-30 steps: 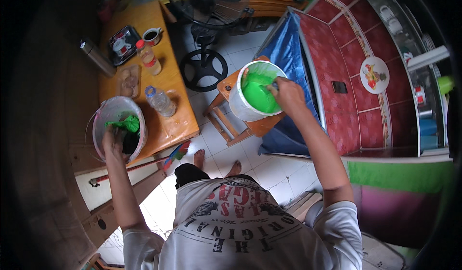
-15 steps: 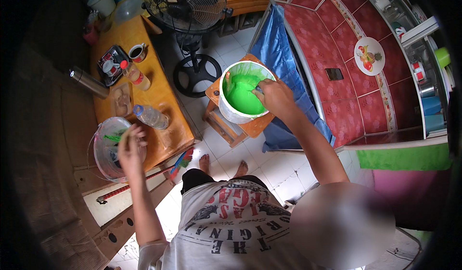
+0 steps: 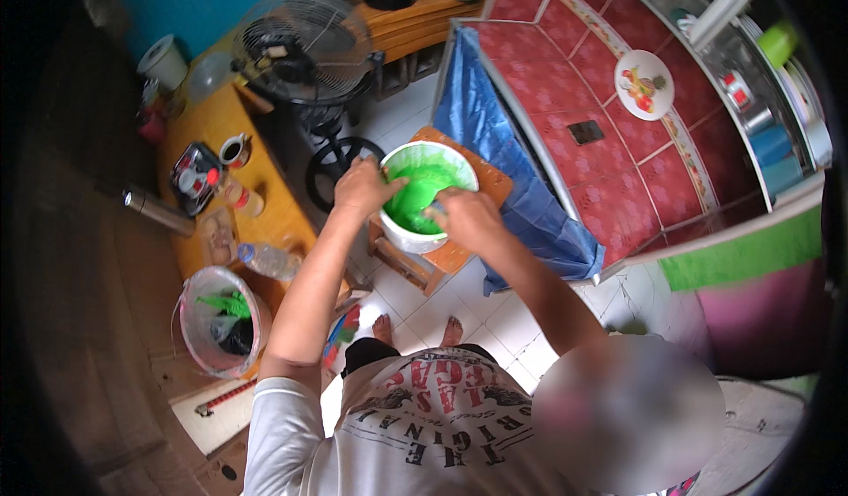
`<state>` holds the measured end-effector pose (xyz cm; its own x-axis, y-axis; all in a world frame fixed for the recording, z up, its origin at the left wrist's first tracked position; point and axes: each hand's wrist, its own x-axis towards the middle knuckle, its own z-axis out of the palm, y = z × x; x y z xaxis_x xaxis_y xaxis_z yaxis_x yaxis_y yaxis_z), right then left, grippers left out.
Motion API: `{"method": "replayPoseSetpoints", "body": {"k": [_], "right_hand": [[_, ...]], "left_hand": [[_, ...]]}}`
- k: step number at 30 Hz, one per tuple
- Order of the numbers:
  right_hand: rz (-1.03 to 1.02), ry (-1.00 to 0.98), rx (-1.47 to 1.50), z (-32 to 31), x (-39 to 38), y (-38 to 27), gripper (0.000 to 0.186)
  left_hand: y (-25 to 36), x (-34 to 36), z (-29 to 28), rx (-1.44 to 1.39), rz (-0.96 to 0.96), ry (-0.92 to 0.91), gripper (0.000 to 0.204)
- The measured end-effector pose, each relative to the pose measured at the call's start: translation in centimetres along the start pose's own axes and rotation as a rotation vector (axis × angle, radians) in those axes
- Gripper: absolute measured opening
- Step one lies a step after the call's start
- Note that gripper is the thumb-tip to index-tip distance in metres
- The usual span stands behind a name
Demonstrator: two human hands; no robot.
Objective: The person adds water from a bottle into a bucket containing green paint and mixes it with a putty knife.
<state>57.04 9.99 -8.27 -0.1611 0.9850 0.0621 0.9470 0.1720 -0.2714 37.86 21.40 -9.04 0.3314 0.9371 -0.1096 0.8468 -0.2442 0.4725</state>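
Note:
A white bucket (image 3: 408, 238) with bright green paint-like liquid (image 3: 422, 185) inside stands on a wooden stool (image 3: 491, 185) in front of me. Green smears coat its inner wall. My left hand (image 3: 362, 189) is closed over the bucket's left rim, with the thumb reaching inside. Over the right side of the opening, my right hand (image 3: 466, 217) has its fingers closed. A small bluish-grey piece shows at these fingers, too little of it to tell what it is.
Left, a wooden table (image 3: 281, 222) bears a clear plastic bottle (image 3: 268, 261), a cup (image 3: 234, 151) and a tray (image 3: 190, 178). A pail (image 3: 187, 324) holds green and black items. A fan (image 3: 305, 50) stands behind; a blue tarp (image 3: 495, 134) hangs beside the red-tiled counter (image 3: 565, 169).
My left hand has moved from above the pail at the left to the bucket's rim. The right hand stays at the bucket, now lower over its near right side. The view has shifted.

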Motion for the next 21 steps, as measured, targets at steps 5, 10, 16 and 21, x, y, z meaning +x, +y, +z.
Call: {"method": "replayPoseSetpoints", "body": {"k": [5,10,16,21], "right_hand": [[0.024,-0.01,-0.018,-0.8,-1.0,-0.5,0.032],[0.101,0.103,-0.023,-0.9,-1.2,0.9,0.033],[0.039,0.154,0.003,0.0,-2.5,0.2,0.031],[0.031,0.118,0.061,-0.6,-5.0,0.0,0.031]], "left_hand": [[-2.1,1.5,1.8,0.072,0.072,0.12,0.03],[-1.2,0.6,2.5,0.042,0.172,0.248,0.028],[0.2,-2.9,2.2,-0.04,0.258,0.351,0.02],[1.7,-4.9,2.1,-0.07,0.28,0.399,0.019]]}}
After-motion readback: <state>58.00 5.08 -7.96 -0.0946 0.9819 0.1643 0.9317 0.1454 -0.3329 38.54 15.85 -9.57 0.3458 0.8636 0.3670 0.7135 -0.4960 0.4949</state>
